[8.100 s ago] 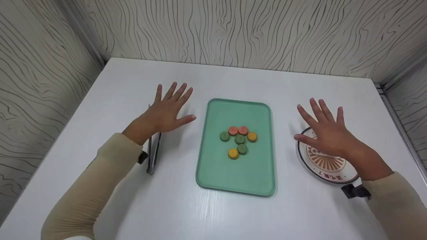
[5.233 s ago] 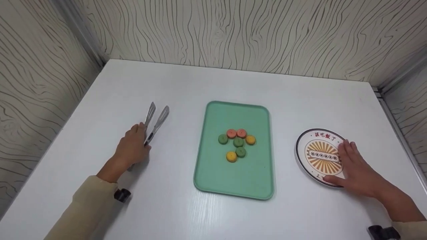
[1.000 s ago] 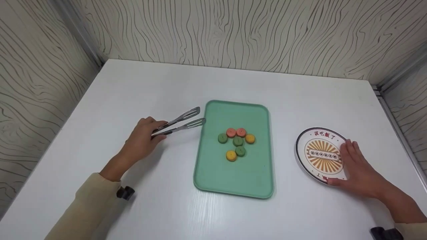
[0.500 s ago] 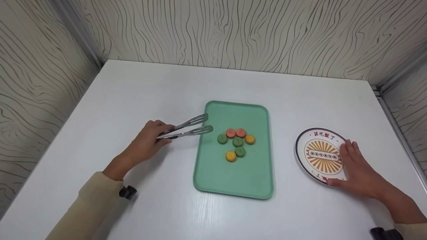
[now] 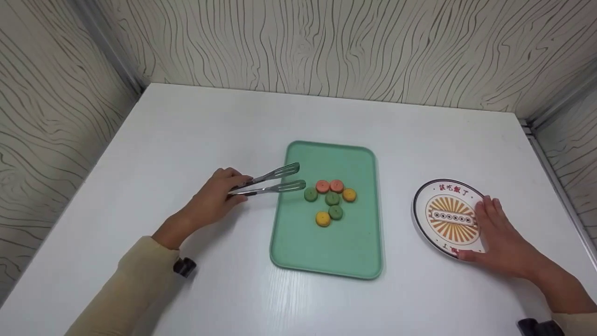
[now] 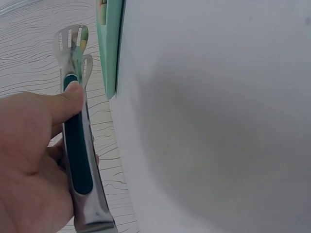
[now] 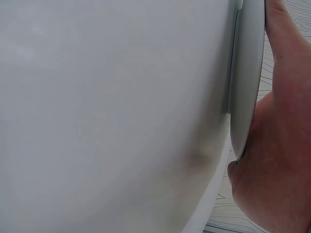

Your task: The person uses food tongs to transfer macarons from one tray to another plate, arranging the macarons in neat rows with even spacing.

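Note:
My left hand [image 5: 212, 196] grips a pair of metal serving tongs [image 5: 280, 188] with slotted ends, its thumb along the dark green grip pad [image 6: 77, 145]. The tongs' two arms are spread, with nothing between them, and their tips reach over the left edge of a green tray [image 5: 326, 254]. Just past the tips, a green macaron [image 5: 311, 194] lies in a cluster with other green, pink macarons [image 5: 336, 185] and yellow macarons [image 5: 322, 219]. My right hand [image 5: 506, 240] rests with extended fingers and spread thumb on the right rim of a white plate [image 5: 431, 212].
The plate has a dark rim and an orange sunburst print, and lies to the right of the tray on a white table [image 5: 242, 298]. Wood-grain patterned panels [image 5: 298, 46] enclose the table at the back and sides.
The left hand took up the tongs from the table and turned them toward the tray. Over the last second they moved right, above it. The right hand came down onto the plate earlier and stays there.

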A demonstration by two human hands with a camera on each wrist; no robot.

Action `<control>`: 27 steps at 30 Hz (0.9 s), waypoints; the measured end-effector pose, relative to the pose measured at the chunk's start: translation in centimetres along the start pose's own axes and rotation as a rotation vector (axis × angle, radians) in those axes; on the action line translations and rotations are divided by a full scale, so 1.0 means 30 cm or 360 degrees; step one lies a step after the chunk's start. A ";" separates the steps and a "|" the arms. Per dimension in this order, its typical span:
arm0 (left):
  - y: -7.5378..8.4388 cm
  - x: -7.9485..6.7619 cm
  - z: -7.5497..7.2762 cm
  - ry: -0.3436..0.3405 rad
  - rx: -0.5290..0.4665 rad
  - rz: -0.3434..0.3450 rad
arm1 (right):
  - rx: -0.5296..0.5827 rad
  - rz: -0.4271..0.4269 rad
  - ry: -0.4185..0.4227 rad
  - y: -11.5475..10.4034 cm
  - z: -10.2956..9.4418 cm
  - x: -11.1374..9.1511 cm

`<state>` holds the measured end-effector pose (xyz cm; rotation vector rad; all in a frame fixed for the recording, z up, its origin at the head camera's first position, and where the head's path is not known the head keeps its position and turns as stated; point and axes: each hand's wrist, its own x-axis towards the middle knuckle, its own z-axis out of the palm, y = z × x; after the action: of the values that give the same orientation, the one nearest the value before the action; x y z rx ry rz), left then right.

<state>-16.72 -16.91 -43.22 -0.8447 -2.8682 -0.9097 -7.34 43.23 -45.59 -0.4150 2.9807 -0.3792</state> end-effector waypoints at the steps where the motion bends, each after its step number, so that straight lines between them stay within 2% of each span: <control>1: 0.001 0.003 0.003 0.0001 0.0002 0.0005 | -0.0003 0.0003 0.0000 0.000 0.000 0.001; 5: 0.005 0.012 0.014 -0.0001 0.0005 0.0034 | -0.0007 0.0015 -0.0007 -0.001 -0.001 0.002; 12: 0.013 0.028 0.032 -0.0045 0.0005 0.0010 | -0.0007 0.0024 -0.0023 0.000 -0.002 0.004; 27: 0.014 0.049 0.075 -0.0116 -0.0003 0.0077 | 0.0008 0.0001 0.0002 0.001 0.000 0.001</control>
<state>-17.44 -14.71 -44.62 -0.9630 -2.8942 -0.8954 -7.36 43.24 -45.59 -0.4135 2.9800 -0.3872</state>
